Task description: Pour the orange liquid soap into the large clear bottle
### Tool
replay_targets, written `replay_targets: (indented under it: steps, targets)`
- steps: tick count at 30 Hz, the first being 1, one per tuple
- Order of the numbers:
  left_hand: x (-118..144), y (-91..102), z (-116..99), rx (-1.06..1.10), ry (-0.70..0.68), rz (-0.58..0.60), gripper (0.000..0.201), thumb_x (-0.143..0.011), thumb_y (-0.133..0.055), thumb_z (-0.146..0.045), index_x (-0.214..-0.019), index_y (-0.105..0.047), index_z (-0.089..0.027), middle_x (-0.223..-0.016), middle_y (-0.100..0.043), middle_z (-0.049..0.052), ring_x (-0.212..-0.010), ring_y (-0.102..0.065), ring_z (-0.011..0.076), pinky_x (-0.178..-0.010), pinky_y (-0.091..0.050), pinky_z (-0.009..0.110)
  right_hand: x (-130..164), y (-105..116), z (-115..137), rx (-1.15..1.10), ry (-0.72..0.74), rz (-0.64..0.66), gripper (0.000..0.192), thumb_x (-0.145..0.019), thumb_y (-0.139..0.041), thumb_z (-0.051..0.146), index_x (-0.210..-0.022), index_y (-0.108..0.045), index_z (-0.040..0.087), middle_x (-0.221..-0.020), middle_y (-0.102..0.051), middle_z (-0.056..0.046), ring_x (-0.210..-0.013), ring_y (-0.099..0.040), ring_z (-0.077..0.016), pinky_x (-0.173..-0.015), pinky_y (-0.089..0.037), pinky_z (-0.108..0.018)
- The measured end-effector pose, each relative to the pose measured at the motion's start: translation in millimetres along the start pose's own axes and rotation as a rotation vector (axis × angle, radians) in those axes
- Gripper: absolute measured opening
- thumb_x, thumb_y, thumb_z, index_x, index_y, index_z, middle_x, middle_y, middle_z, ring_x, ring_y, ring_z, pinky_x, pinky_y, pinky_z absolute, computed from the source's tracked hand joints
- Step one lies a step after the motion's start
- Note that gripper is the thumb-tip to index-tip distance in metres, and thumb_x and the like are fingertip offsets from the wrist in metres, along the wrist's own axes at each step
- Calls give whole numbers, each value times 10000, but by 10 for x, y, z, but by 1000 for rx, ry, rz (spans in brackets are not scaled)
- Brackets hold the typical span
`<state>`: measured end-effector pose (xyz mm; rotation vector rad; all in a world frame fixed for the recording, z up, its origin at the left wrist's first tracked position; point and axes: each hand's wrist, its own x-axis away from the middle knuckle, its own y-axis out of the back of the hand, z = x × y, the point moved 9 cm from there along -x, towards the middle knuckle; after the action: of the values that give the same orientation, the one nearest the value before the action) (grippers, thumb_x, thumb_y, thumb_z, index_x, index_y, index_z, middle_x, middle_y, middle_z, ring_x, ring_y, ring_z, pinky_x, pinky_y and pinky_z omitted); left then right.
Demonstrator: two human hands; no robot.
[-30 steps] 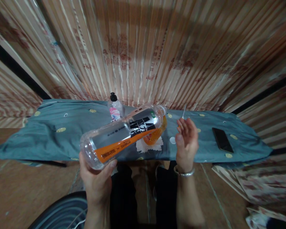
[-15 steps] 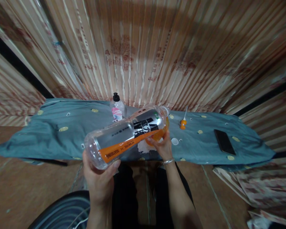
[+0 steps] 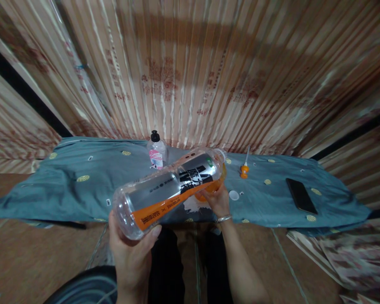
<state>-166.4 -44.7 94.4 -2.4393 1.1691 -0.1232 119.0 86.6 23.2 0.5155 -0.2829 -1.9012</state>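
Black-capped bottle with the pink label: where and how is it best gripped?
I'd wrap the thumb and fingers around the clear body of the black-capped bottle, below its cap, coming from its left. It stands upright with a body wider than the cap, and the tilted silver-and-orange-labelled bottle crowds its near right side in view.

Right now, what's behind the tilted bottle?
Part of an orange container, right hand on it, and some ragged white sheet. Tilted bottle and hand cover the rest; the container's opening can't be seen.
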Motion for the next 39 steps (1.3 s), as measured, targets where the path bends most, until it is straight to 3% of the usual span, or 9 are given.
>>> replay_targets:
  steps: [5,10,20,24,31,39]
  targets:
    - [-9,53,39,2,-4,14,811,-540,-976,-287,-1277,-649,-204,-1159,-707,82,-992,-691,252,-899,-563,361,8,-8,-31,-9,14,-20,635,-639,-785,592,-1108,-618,198,-1036,-785,-135,-950,-748,-337,-812,-594,-477]
    - [-7,94,67,2,-8,33,813,-576,-963,-263,-1319,-640,-191,-1116,-728,91,-955,-712,245,-831,-591,323,7,-16,-47,-24,7,-24,679,-632,-789,596,-1151,-625,190,-1005,-792,-127,-924,-761,-346,-788,-607,-472]
    - [-5,135,103,-29,35,-15,868,-531,-973,-296,-1323,-633,-193,-1190,-725,110,-1025,-717,296,-864,-602,360,6,-14,0,-82,-10,28,729,-595,-799,610,-1161,-607,191,-1014,-796,-135,-923,-766,-370,-806,-614,-518]
    - [6,101,57,3,29,-43,840,-493,-988,-300,-1258,-664,-182,-1091,-734,93,-908,-707,239,-796,-593,310,11,-12,1,-111,-54,40,702,-566,-823,547,-1134,-596,202,-991,-797,-114,-918,-768,-352,-797,-623,-482]
    - [2,87,47,-10,5,-20,776,-498,-981,-307,-1194,-659,-189,-1064,-705,78,-927,-695,258,-878,-568,388,16,-22,-49,-73,-23,21,681,-607,-823,527,-1164,-600,203,-1009,-788,-97,-918,-761,-335,-829,-610,-498]
    - [-2,58,37,-13,13,-26,792,-488,-984,-329,-1195,-653,-199,-1095,-692,71,-933,-687,249,-898,-557,390,4,-22,-57,-47,19,-6,636,-610,-800,574,-1100,-604,219,-968,-779,-92,-912,-752,-344,-779,-611,-495]
